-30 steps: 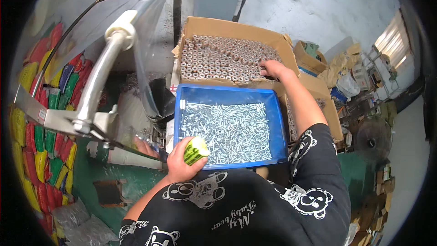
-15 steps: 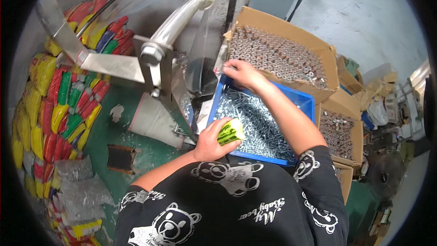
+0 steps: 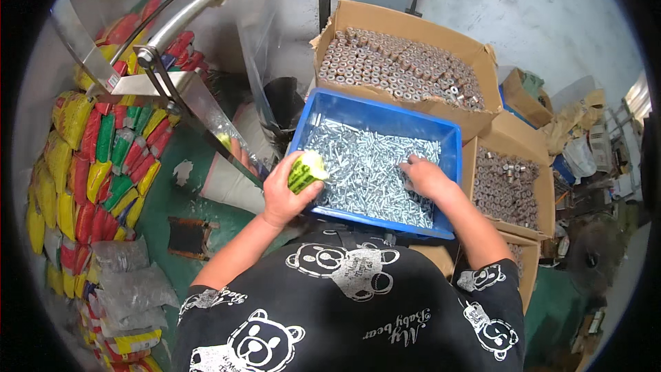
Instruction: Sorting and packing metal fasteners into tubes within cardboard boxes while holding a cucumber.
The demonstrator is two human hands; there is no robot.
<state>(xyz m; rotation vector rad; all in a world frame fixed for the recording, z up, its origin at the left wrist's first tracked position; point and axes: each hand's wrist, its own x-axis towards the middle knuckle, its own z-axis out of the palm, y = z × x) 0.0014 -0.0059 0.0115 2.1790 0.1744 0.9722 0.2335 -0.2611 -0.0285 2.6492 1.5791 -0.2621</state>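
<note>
Head view. The blue bin point(image 3: 451, 139) stands in the middle, just in front of the person, and it is filled with small silver screws point(image 3: 365, 165). Its far rim touches a big carton point(image 3: 406, 17) full of metal sleeves. Its right wall stands just beside a second carton point(image 3: 506, 186) with the same sleeves. On the left of the bin there is a metal chute point(image 3: 172, 86) with a clear film tube, and under it a green floor. So around the bin there is little free room; the open space is only above the screws. Far left, many packs in red, yellow and green point(image 3: 76, 158) are piled along the edge, and grey bags lie near them.

Count: one bin, two open cartons of sleeves, a third carton partly hidden near the right arm, one roll of tape at the far left top.

The left hand point(image 3: 286, 189) is at the near left corner of the bin, over its rim. Its fingers are curled tight around a small green and yellow pack point(image 3: 305, 171). The right hand point(image 3: 427, 176) lies on the screws at the right side of the bin, fingers bent down into the pile; if it holds any screws, I cannot tell
</note>
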